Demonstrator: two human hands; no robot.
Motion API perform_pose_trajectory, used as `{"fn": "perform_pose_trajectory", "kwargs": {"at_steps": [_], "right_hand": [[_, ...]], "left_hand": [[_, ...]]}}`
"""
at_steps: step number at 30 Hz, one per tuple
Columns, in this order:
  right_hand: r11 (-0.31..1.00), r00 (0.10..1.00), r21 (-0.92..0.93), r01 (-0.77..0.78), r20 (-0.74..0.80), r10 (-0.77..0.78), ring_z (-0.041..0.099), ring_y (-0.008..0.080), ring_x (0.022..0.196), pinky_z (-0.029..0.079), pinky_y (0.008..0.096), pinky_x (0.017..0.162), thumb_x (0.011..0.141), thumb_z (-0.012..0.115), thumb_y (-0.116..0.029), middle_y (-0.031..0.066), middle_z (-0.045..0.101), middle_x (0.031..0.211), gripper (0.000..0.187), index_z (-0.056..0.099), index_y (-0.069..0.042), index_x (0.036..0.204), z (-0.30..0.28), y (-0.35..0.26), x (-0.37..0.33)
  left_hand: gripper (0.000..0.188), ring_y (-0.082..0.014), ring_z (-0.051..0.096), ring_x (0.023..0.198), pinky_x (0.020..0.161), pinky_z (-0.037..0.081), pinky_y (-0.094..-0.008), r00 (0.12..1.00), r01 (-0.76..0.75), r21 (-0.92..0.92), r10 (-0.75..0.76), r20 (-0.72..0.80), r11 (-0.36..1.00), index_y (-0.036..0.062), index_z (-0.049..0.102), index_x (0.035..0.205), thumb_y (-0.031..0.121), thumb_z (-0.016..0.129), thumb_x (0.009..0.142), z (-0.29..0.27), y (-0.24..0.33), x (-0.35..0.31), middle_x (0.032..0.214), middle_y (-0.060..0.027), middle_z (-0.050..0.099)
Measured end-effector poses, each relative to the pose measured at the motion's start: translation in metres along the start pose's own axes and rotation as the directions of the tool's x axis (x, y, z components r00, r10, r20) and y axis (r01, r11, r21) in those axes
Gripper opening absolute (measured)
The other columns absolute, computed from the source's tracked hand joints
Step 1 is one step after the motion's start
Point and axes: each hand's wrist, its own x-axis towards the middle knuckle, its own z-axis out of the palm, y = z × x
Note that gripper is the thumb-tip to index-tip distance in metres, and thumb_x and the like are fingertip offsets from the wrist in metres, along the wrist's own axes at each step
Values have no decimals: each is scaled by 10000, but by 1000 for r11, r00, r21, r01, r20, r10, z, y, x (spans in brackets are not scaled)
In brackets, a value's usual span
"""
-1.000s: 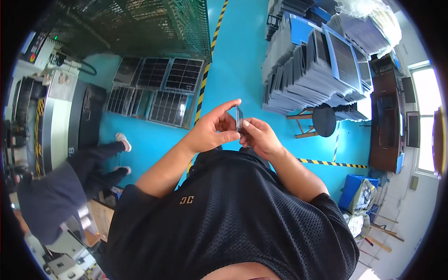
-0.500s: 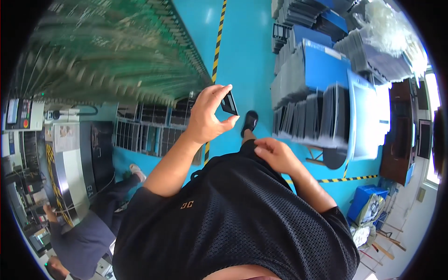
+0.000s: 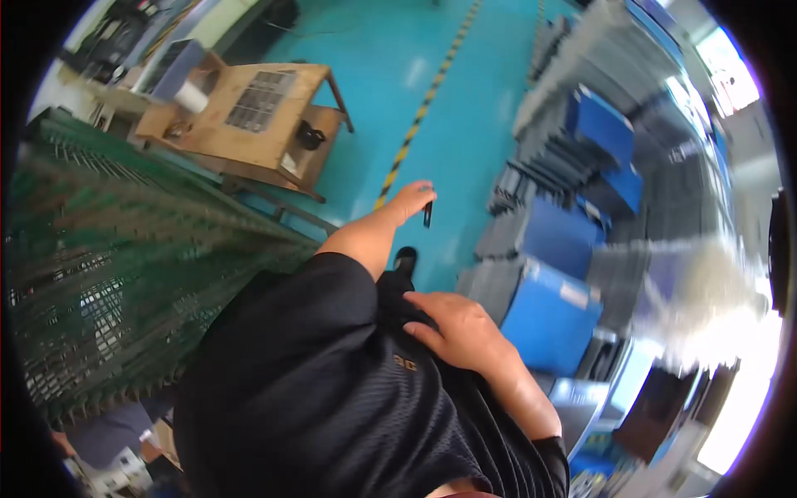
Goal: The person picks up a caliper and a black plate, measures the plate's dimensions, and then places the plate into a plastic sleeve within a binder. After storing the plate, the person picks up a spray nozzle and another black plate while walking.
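My left hand is stretched out in front of me over the teal floor, its fingers pinching a small thin dark part that hangs below the fingertips. My right hand lies flat against my black shirt at belly height, fingers apart, with nothing in it. A dark shoe shows below the left forearm.
A tall green wire-mesh rack fills the left side. A wooden workbench stands beyond it. Stacks of grey and blue trays line the right. A yellow-and-black floor stripe runs ahead. Another person's legs show at lower left.
My hands have parted: the left has swung outward with the small dark part, the right has dropped onto my shirt. The view has turned, bringing the workbench in.
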Motion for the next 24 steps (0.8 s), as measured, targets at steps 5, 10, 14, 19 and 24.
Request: {"fn": "perform_pose_trajectory", "kwargs": {"at_steps": [5, 10, 14, 19, 24], "right_hand": [[960, 958, 96, -263, 146, 248, 653, 364, 992, 525, 419, 841, 885, 648, -288, 189, 687, 1038, 403, 611, -54, 1210, -48, 161, 142], [753, 808, -319, -576, -83, 583, 636, 419, 959, 500, 497, 838, 834, 623, -440, 229, 678, 991, 468, 652, -46, 1085, -80, 429, 118], [756, 862, -616, -220, 240, 446, 636, 376, 749, 491, 501, 653, 842, 601, -235, 157, 649, 764, 171, 656, -95, 761, -87, 618, -19], [816, 889, -569, 105, 422, 180, 636, 364, 737, 492, 496, 645, 815, 607, -211, 143, 644, 746, 127, 652, -114, 747, -158, 799, 154], [766, 810, -527, 369, 586, 12, 636, 350, 723, 493, 490, 635, 781, 614, -181, 124, 637, 723, 76, 648, -136, 730, -294, 884, 335]], "left_hand": [[297, -187, 642, 848, 703, 508, -357, 914, 400, -356, -396, 87, 845, 208, 618, 1148, 372, 561, 907, -119, 20, 78, 968, -40, 646], [264, -249, 662, 846, 726, 556, -402, 904, 288, -618, -420, -76, 731, 156, 608, 1108, 334, 536, 927, -206, 61, 120, 991, -86, 668], [232, -311, 704, 860, 748, 583, -435, 881, 362, -683, -472, 29, 634, 60, 571, 1077, 244, 517, 947, -218, 104, 165, 1053, -196, 686], [172, -260, 702, 808, 669, 590, -405, 716, 434, -548, -643, -272, 715, 56, 646, 1041, 149, 580, 912, -238, 126, 229, 970, -131, 682], [202, -198, 623, 681, 563, 517, -350, 726, 302, -597, -585, -362, 743, 70, 687, 1007, 221, 644, 879, -264, 143, 311, 856, -82, 648]]}}
